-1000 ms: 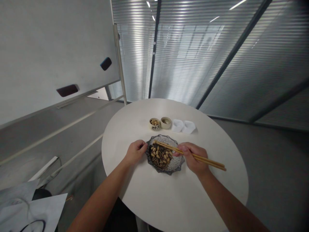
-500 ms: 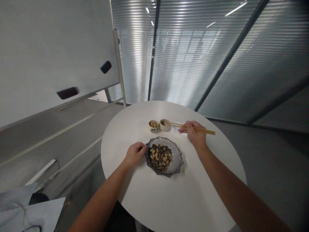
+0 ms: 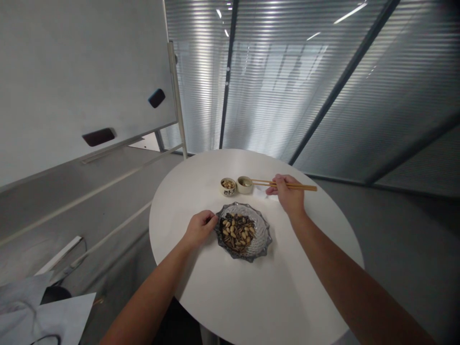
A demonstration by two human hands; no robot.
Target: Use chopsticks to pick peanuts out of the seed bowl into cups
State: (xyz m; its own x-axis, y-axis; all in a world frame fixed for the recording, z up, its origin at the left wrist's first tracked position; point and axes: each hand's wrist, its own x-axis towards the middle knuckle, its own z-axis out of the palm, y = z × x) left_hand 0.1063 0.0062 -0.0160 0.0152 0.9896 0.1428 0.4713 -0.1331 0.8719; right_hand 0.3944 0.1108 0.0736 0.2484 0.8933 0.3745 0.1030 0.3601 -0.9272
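My left hand [image 3: 200,227] is closed at the left rim of a scalloped clear glass bowl [image 3: 264,232], thumb and fingers pinching its edge. Dark striped sunflower seeds [image 3: 235,244] and pale pistachio-like nuts [image 3: 233,229] lie inside, mostly on the left side. A pair of wooden chopsticks [image 3: 302,187] is held in my right hand [image 3: 288,194], beyond the bowl to the right. Their tips, slightly apart, reach the right edge of a small cream cup [image 3: 245,189] with a little pale content. Touching or nearly touching it on the left, a similar lettered cup [image 3: 227,191] contains pale nuts.
Everything stands on a round white table [image 3: 230,292]. A white piece of paper or tissue [image 3: 260,192] lies beside the right cup. A whiteboard [image 3: 72,86] on a frame stands at the left, and a ribbed glass partition [image 3: 266,105] rises behind the table.
My right hand has shifted slightly up and left, and the chopsticks lie more level with their tips still at the right cup. My left hand stays at the bowl's rim.
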